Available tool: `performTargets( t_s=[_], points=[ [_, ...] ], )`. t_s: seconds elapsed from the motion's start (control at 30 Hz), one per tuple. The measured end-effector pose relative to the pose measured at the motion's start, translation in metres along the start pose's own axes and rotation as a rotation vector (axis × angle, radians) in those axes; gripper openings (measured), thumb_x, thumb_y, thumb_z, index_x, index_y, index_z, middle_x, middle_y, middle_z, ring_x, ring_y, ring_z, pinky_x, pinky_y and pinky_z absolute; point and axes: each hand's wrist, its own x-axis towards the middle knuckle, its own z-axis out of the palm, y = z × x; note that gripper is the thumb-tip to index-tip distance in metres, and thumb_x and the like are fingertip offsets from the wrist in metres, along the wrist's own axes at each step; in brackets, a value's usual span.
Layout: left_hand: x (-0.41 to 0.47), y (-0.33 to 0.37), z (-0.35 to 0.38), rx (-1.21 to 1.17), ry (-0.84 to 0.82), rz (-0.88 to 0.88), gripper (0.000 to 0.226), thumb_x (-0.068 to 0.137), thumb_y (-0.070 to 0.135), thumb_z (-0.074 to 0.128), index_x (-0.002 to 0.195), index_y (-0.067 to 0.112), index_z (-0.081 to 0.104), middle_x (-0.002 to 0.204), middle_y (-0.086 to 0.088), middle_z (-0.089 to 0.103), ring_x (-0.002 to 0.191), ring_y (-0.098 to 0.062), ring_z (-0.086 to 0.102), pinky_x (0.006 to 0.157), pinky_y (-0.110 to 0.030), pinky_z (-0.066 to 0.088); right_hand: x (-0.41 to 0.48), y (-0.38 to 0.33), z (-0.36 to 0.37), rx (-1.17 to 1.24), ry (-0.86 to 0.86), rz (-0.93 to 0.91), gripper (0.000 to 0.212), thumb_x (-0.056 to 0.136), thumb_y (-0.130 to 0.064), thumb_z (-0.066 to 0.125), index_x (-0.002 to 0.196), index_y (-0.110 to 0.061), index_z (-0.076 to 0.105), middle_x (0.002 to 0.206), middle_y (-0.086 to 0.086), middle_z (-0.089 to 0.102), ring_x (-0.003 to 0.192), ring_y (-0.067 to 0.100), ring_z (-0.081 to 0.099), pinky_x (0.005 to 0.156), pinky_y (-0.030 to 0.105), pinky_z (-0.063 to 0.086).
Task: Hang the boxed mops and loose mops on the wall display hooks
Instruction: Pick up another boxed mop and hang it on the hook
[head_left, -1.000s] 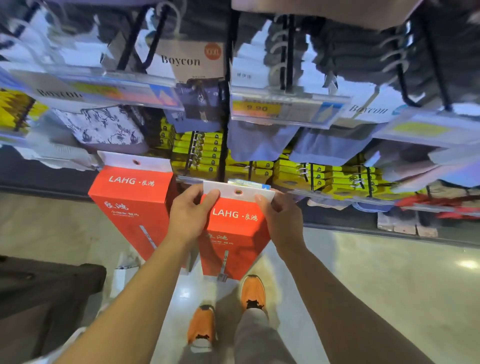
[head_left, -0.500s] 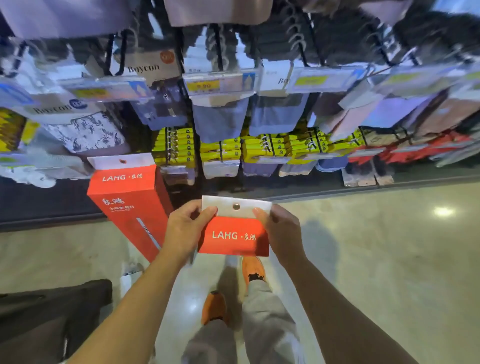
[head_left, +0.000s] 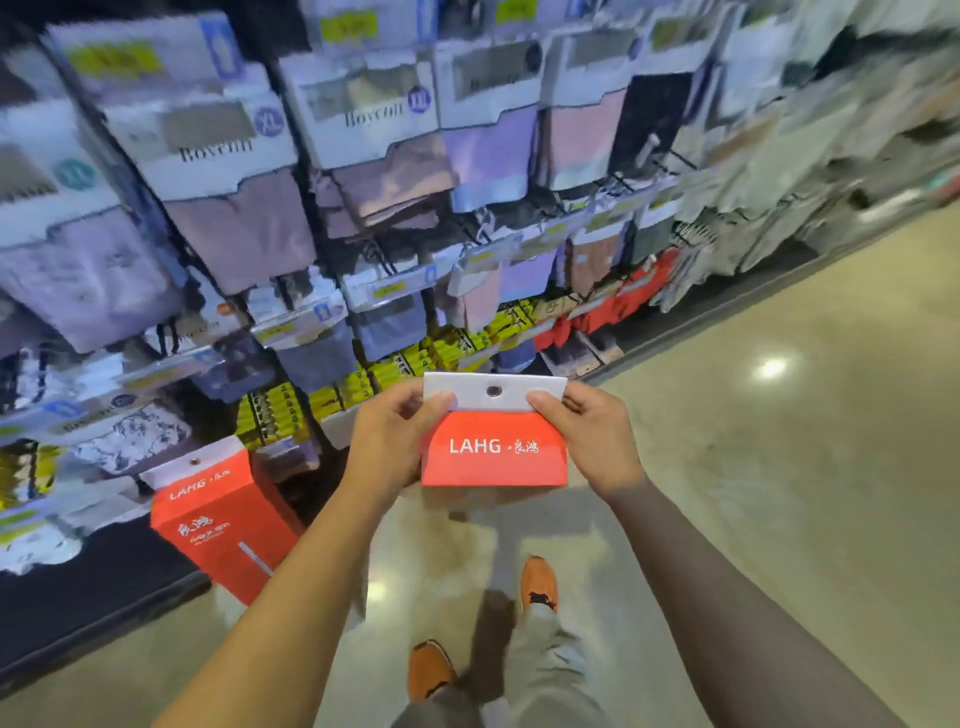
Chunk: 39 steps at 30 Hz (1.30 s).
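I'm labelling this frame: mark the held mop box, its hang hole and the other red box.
held mop box (head_left: 493, 467): head view, red front face.
hang hole (head_left: 493, 391): head view, middle of white tab.
other red box (head_left: 218, 530): head view, red front.

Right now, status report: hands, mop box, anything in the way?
Left hand, right hand: both pinching boxed mop at its white tab. Not hung yet. Second red box lower left, well apart.

We have backed away from the display shelves and turned right along the aisle, the red mop box lifted higher, the second red box now farther left.
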Motion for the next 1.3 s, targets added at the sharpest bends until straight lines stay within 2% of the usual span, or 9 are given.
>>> performTargets(
  t_s=[0.1, 0.33, 0.47, 0.53, 0.63, 0.8, 1.03, 1.17, 1.3],
  points=[
    [-0.003, 0.063, 0.031, 0.019, -0.100, 0.083, 0.006, 0.096, 0.017, 0.073, 0.100, 0.021, 0.075, 0.083, 0.011, 0.077, 0.068, 0.000, 0.072, 0.062, -0.017, 0.055, -0.009, -0.037, -0.055, -0.003, 0.091, -0.047, 0.009, 0.094, -0.020, 0.076, 0.101, -0.022, 0.081, 0.082, -0.011, 0.079, 0.071, 0.003, 0.067, 0.067, 0.026, 0.055],
    [-0.018, 0.184, 0.125, -0.001, -0.282, 0.196, 0.008, 0.094, 0.025, 0.076, 0.100, 0.021, 0.079, 0.089, 0.002, 0.081, 0.082, -0.018, 0.077, 0.072, -0.036, 0.061, -0.040, -0.108, -0.189, 0.084, 0.306, -0.124, 0.010, 0.094, -0.014, 0.077, 0.102, -0.018, 0.080, 0.074, -0.015, 0.078, 0.066, -0.002, 0.069, 0.060, 0.015, 0.053],
    [-0.027, 0.240, 0.193, -0.004, -0.355, 0.280, 0.006, 0.091, 0.027, 0.079, 0.090, 0.021, 0.079, 0.086, -0.005, 0.080, 0.073, -0.015, 0.073, 0.068, -0.042, 0.058, -0.063, -0.135, -0.269, 0.121, 0.420, -0.156, 0.011, 0.094, -0.011, 0.075, 0.103, -0.009, 0.081, 0.073, -0.009, 0.077, 0.062, 0.000, 0.066, 0.056, 0.015, 0.050],
    [-0.032, 0.268, 0.230, 0.003, -0.400, 0.340, 0.009, 0.090, 0.026, 0.078, 0.088, 0.017, 0.079, 0.081, -0.002, 0.078, 0.068, -0.010, 0.068, 0.066, -0.035, 0.055, -0.073, -0.148, -0.308, 0.140, 0.464, -0.176, 0.011, 0.095, -0.011, 0.074, 0.102, -0.006, 0.080, 0.075, -0.004, 0.078, 0.061, 0.002, 0.066, 0.056, 0.016, 0.050],
    [-0.045, 0.312, 0.284, -0.017, -0.438, 0.411, 0.015, 0.092, 0.018, 0.076, 0.091, 0.004, 0.076, 0.074, -0.004, 0.072, 0.057, -0.003, 0.060, 0.053, -0.018, 0.046, -0.082, -0.163, -0.367, 0.170, 0.526, -0.201, 0.011, 0.094, -0.013, 0.075, 0.102, -0.008, 0.081, 0.084, 0.010, 0.080, 0.065, 0.010, 0.068, 0.057, 0.021, 0.053],
    [-0.063, 0.375, 0.365, -0.049, -0.533, 0.475, 0.009, 0.095, 0.021, 0.074, 0.095, 0.013, 0.078, 0.079, -0.001, 0.076, 0.065, -0.006, 0.066, 0.057, -0.018, 0.050, -0.094, -0.184, -0.459, 0.158, 0.641, -0.264, 0.011, 0.093, -0.014, 0.076, 0.102, -0.011, 0.082, 0.079, -0.001, 0.079, 0.065, 0.008, 0.070, 0.057, 0.021, 0.054],
    [-0.101, 0.446, 0.478, -0.102, -0.646, 0.561, 0.011, 0.096, 0.018, 0.074, 0.086, 0.021, 0.076, 0.070, 0.009, 0.075, 0.059, 0.000, 0.065, 0.054, -0.014, 0.049, -0.120, -0.197, -0.580, 0.161, 0.767, -0.313, 0.014, 0.094, -0.019, 0.077, 0.106, -0.017, 0.081, 0.089, 0.003, 0.082, 0.074, 0.015, 0.077, 0.062, 0.026, 0.060],
    [-0.121, 0.477, 0.541, -0.125, -0.716, 0.588, 0.013, 0.095, 0.020, 0.074, 0.084, 0.025, 0.076, 0.069, 0.011, 0.076, 0.059, 0.001, 0.067, 0.054, -0.015, 0.050, -0.136, -0.197, -0.645, 0.155, 0.829, -0.327, 0.016, 0.093, -0.022, 0.077, 0.108, -0.018, 0.081, 0.092, 0.005, 0.082, 0.081, 0.022, 0.079, 0.073, 0.038, 0.064],
    [-0.140, 0.498, 0.601, -0.123, -0.799, 0.609, 0.008, 0.096, 0.023, 0.074, 0.088, 0.025, 0.077, 0.074, 0.010, 0.078, 0.062, 0.000, 0.070, 0.054, -0.015, 0.050, -0.152, -0.192, -0.702, 0.152, 0.916, -0.320, 0.017, 0.094, -0.021, 0.076, 0.109, -0.013, 0.080, 0.088, 0.003, 0.082, 0.072, 0.015, 0.076, 0.065, 0.031, 0.059]
  ],
)
